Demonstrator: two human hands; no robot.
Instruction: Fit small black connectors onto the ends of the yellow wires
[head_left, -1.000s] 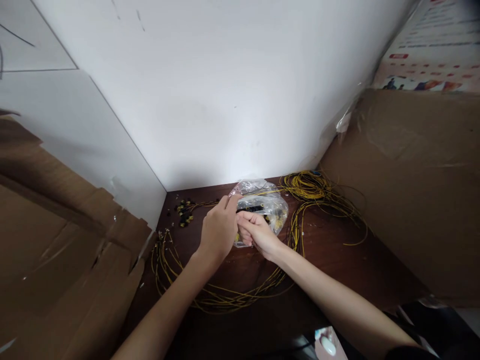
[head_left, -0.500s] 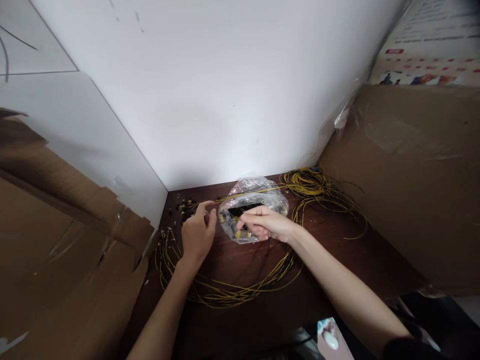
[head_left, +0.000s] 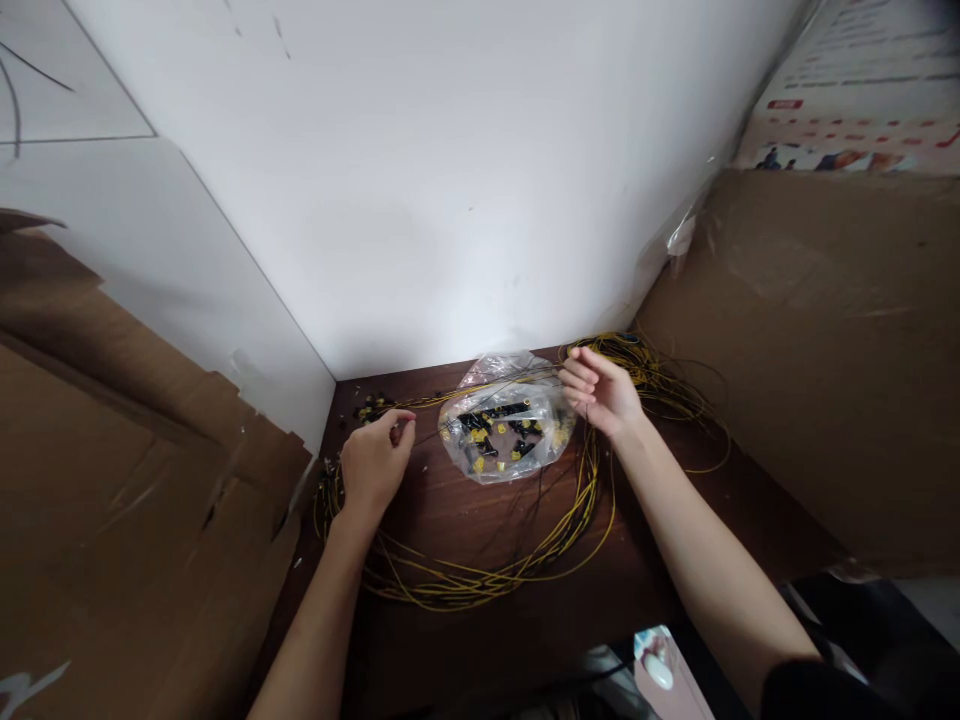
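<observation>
My left hand (head_left: 375,460) is at the left of the clear plastic bag, thumb and forefinger pinched on the end of a thin black wire (head_left: 429,436). The wire slants up over the bag to my right hand (head_left: 604,392), whose fingers are curled loosely around it at the bag's right edge. On the brown tabletop, the clear plastic bag (head_left: 501,472) lies open with small yellow and black parts (head_left: 484,437) in it. Below my hands, a loose coil of yellow and black wires (head_left: 480,590) curves across the table.
Another bundle of yellow wires (head_left: 660,372) lies at the back right. Several small dark connectors (head_left: 369,408) sit at the back left. Cardboard walls (head_left: 135,480) stand on both sides, a white panel (head_left: 465,200) behind. Near the front edge is a pink object with a white oval (head_left: 660,672).
My right hand has moved up and right, away from above the bag, uncovering the parts. My left hand has shifted slightly left and down, its fingers now closed together.
</observation>
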